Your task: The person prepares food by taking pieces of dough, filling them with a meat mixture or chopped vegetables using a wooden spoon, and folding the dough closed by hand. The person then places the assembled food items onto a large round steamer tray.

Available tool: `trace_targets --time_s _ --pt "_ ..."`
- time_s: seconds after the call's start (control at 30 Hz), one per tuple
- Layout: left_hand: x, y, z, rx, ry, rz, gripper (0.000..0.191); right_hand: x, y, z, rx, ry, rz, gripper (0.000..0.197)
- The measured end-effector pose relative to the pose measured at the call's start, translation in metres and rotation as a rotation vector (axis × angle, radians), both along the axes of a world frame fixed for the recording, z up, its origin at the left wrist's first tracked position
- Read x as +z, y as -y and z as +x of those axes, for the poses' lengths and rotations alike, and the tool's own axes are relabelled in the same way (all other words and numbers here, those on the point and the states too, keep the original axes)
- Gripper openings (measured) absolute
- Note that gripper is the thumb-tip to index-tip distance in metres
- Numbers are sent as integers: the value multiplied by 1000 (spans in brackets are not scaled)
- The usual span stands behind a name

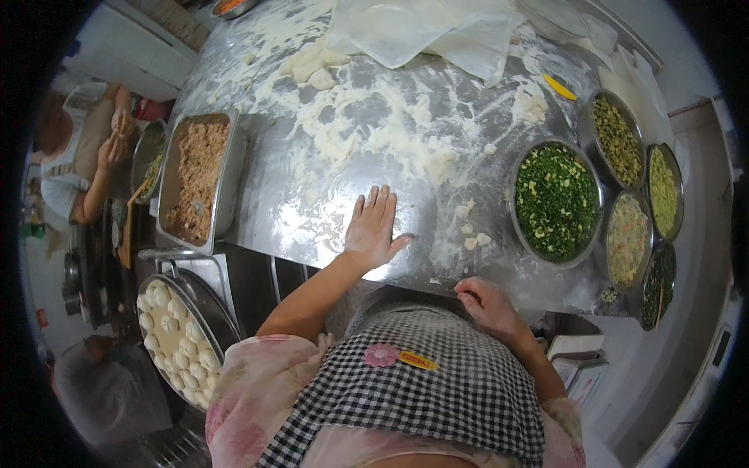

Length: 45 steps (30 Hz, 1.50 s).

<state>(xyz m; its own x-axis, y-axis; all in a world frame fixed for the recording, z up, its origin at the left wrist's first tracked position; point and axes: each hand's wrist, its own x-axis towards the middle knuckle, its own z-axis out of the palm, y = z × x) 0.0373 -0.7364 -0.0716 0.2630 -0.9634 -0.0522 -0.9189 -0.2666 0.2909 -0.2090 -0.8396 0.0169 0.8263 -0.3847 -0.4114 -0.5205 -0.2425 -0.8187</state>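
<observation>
My left hand lies palm down on the steel worktable, its thumb spread from the fingers and nothing in it. Loose white flour covers much of the steel beyond that hand. At the table's front edge my right hand is curled, with flour on its fingers and no object showing in it. Small dough bits lie just past the right hand. Farther right stands a steel bowl of chopped greens with pale yellow bits.
A steel pan of minced filling stands left; below it, a round tray holds several buns. More filling bowls line the right. At the back lie dough pieces, plastic sheeting and a yellow scraper-like tool. Two people are at left.
</observation>
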Motion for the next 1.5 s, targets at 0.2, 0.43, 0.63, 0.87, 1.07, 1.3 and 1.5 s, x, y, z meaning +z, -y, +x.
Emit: trace_targets --time_s 0.2,0.43,0.63,0.87,1.07,1.3,1.5 --pt "-9 35 11 34 175 -12 70 -16 -9 2 -1 74 -66 16" --pt "7 14 66 235 -480 -103 49 -18 3 39 10 134 -81 19" --pt "-3 -17 33 482 -399 52 25 -43 -2 83 -69 227 -175 25" --pt "39 -16 -11 530 -1575 -501 28 -31 -9 122 -299 264 178 25" --pt "66 -16 0 179 -1595 11 40 1 -7 111 13 241 -198 19" --pt "82 5 -23 57 -1685 96 41 -50 26 59 -157 325 -796 19" --pt "99 41 -57 314 -1998 -173 32 30 25 38 -503 182 410 31"
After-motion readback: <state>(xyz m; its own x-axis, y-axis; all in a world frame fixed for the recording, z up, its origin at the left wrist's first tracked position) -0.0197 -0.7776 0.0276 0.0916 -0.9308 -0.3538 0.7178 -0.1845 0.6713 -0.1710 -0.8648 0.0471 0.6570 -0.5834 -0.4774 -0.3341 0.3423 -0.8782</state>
